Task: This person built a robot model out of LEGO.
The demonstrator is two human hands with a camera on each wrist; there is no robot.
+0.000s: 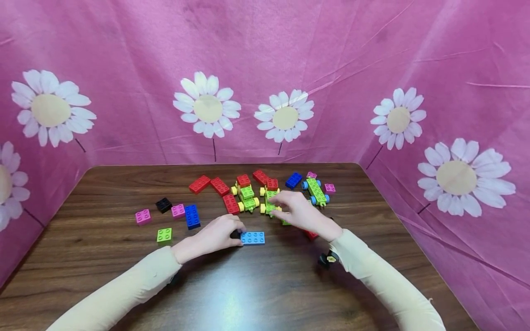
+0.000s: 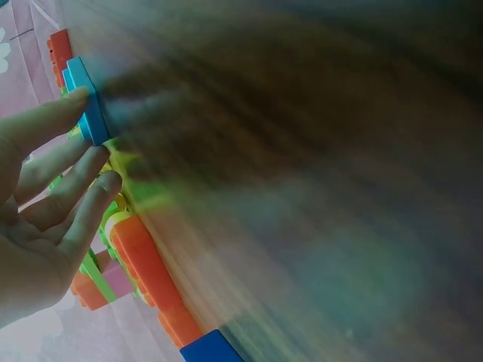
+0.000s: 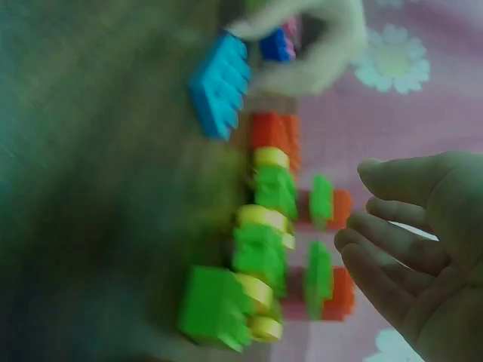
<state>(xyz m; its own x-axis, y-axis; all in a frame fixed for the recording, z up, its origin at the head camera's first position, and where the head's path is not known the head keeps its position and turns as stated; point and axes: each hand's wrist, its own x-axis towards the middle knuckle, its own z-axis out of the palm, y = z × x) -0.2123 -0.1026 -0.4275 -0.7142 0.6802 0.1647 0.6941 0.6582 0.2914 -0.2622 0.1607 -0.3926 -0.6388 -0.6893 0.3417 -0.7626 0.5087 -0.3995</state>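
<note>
On the table's middle lies a light blue toy building brick [image 1: 253, 238] with two rows of studs. My left hand [image 1: 216, 235] pinches its left end, the thumb on its near side in the left wrist view. My right hand [image 1: 299, 212] hovers with loosely bent fingers and nothing in them, above the right green toy car [image 1: 271, 198], hiding part of it. A second green car [image 1: 247, 197] stands just left. Both cars have yellow wheels and a red brick at the far end. A green block [image 3: 215, 309] sits near them in the right wrist view.
Red bricks [image 1: 219, 186] lie around the cars. A green car base with blue wheels [image 1: 316, 191], a dark blue brick [image 1: 293, 180] and pink bricks [image 1: 329, 188] are at right. Blue [image 1: 192, 217], pink [image 1: 143, 216], black [image 1: 163, 205] and lime [image 1: 164, 235] bricks lie at left.
</note>
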